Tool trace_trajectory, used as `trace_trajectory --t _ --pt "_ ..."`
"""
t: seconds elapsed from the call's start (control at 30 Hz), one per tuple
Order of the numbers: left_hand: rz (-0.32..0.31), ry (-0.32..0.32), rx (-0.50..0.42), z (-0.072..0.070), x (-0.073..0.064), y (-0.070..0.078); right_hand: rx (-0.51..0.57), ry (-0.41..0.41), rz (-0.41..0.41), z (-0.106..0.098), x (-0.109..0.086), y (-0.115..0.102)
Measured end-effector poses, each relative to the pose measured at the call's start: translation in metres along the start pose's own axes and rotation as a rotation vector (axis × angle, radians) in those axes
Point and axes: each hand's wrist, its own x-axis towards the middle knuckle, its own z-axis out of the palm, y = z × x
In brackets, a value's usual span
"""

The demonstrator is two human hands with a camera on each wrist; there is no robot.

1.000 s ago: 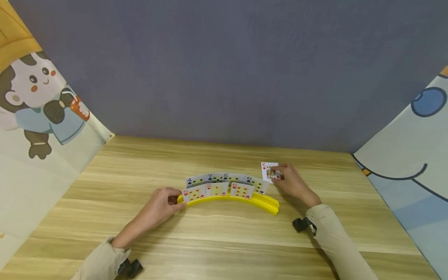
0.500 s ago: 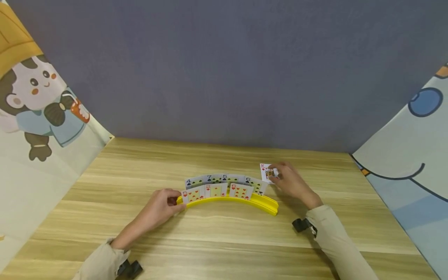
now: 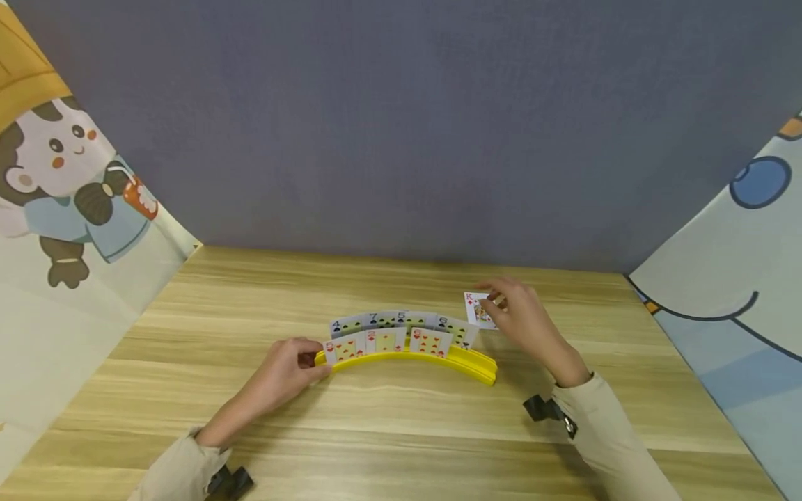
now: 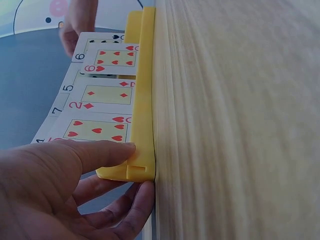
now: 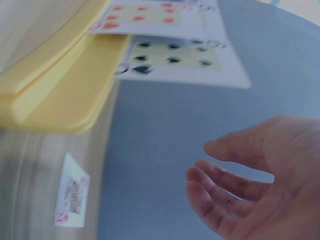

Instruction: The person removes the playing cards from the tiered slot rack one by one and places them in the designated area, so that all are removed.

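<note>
A curved yellow playing card holder (image 3: 479, 364) stands on the table, its left end pinched by my left hand (image 3: 285, 365). The thumb lies on the holder's front in the left wrist view. Its front row bears a five of hearts (image 3: 347, 348), a two of diamonds (image 3: 386, 340) and a six of hearts (image 4: 115, 59). Behind them stand several black cards, among them a six of spades (image 5: 170, 62). A king of diamonds (image 5: 72, 197) lies face up on the table beyond the holder's right end. My right hand (image 3: 529, 323) hovers over it, fingers loosely bent, holding nothing.
The wooden table (image 3: 376, 431) ends at a grey wall (image 3: 401, 139) behind. Printed cartoon panels (image 3: 94, 181) flank it on both sides. Each wrist carries a small black camera (image 3: 544, 408).
My right hand has let go of the king of diamonds and risen slightly off it; the card stays lying on the table. The left hand keeps its grip on the holder.
</note>
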Motion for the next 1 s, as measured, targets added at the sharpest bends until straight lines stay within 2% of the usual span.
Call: trace_trajectory --t 0.43,0.57,0.73,1.0 --pt "0.015 -0.001 -0.001 -0.001 -0.002 -0.001 0.010 0.108 -0.187 -0.010 -0.008 -0.042" --pt "0.012 -0.005 -0.011 0.000 -0.001 0.000 0.024 0.108 -0.231 -0.011 -0.011 -0.050" --pt "-0.010 -0.006 -0.016 0.000 0.000 0.001 0.058 0.054 -0.240 -0.007 -0.013 -0.058" --pt "-0.002 -0.006 -0.016 -0.001 0.000 0.001 0.093 -0.110 -0.230 -0.006 -0.017 -0.070"
